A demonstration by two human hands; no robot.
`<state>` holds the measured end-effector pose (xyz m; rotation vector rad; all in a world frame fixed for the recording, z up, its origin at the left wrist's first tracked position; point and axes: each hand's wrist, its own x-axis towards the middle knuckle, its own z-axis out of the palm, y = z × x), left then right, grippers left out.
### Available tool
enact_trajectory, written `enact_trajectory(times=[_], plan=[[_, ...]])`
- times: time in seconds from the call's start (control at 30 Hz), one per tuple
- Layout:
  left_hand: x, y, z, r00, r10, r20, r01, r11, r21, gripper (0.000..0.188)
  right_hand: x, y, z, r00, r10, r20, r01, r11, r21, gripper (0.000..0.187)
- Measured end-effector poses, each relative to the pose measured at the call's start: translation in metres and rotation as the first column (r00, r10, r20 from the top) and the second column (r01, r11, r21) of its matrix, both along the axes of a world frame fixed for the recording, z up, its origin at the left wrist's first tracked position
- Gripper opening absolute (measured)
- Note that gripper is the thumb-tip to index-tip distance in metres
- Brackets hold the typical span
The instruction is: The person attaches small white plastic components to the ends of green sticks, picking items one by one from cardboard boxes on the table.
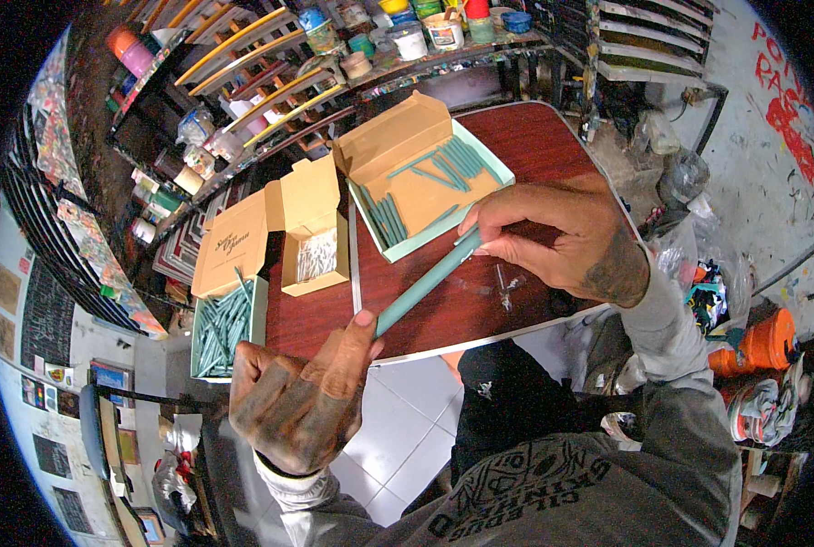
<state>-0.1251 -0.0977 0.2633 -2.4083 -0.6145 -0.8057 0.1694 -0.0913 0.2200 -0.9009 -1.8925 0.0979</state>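
Both hands hold one long teal stick [425,283] slanted over the front edge of a dark red table [544,146]. My left hand [297,392] grips its lower end below the table edge. My right hand [562,237] pinches its upper end over the tabletop. Behind the right hand lies an open cardboard box with a teal tray [425,182] holding several more teal sticks.
A small open box of pale small parts [316,255] and a teal box full of sticks [224,324] sit at the left. Small metal bits [507,287] lie on the table. Shelves with paint pots [416,32] stand behind. White floor tiles [398,438] show below.
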Motion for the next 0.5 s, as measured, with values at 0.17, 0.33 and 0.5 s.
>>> enact_trajectory(times=[0.17,0.33,0.5], plan=[[0.0008,-0.0053,0.0022,1.000,0.016,-0.012,-0.016,1.000,0.004,0.017,-0.0021,-0.0026,0.0007,1.000,0.000,-0.001,0.000,1.000,-0.008,0.012],[0.0012,-0.0067,0.0006,1.000,-0.002,0.027,0.002,1.000,-0.010,0.017,-0.0013,-0.0010,-0.0015,1.000,0.023,-0.001,-0.023,1.000,0.020,0.009],[0.0012,-0.0076,-0.0030,0.998,-0.003,0.067,0.004,1.000,-0.023,0.018,-0.0038,-0.0043,-0.0006,1.000,0.002,0.011,-0.002,0.998,0.057,0.011]])
